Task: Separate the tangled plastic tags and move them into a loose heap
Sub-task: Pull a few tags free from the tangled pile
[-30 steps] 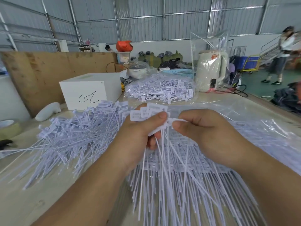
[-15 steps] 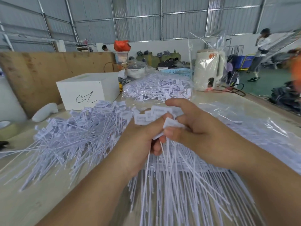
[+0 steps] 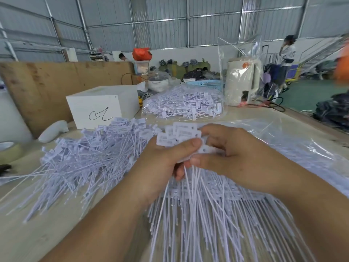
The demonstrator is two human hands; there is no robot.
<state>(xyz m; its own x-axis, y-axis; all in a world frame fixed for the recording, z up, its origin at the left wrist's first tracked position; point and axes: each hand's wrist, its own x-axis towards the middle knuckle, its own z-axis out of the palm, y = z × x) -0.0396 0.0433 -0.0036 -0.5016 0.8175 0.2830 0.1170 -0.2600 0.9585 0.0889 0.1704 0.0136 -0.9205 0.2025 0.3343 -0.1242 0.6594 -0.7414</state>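
Observation:
Both hands meet at the middle of the table over a bunch of white plastic tags (image 3: pixel 181 134). My left hand (image 3: pixel 162 159) grips the bunch by its flat heads, thumb across the top. My right hand (image 3: pixel 232 154) pinches the same heads from the right, thumb underneath. The tags' thin tails hang down and fan out toward me (image 3: pixel 207 214). A loose heap of separated tags (image 3: pixel 90 157) lies to the left of my hands. More tags lie in a row under my right wrist on clear plastic sheeting (image 3: pixel 311 157).
A bag full of tags (image 3: pixel 181 104) sits behind my hands. A white box (image 3: pixel 102 106) with a scribble stands at the back left, before a plywood board (image 3: pixel 56 82). A bagged white kettle (image 3: pixel 243 82) is back right. A tape roll (image 3: pixel 9 150) lies far left. People walk behind.
My right hand has slid left and closed in over the tag heads, its fingers now curled round them beside my left thumb. The bunch has lifted slightly.

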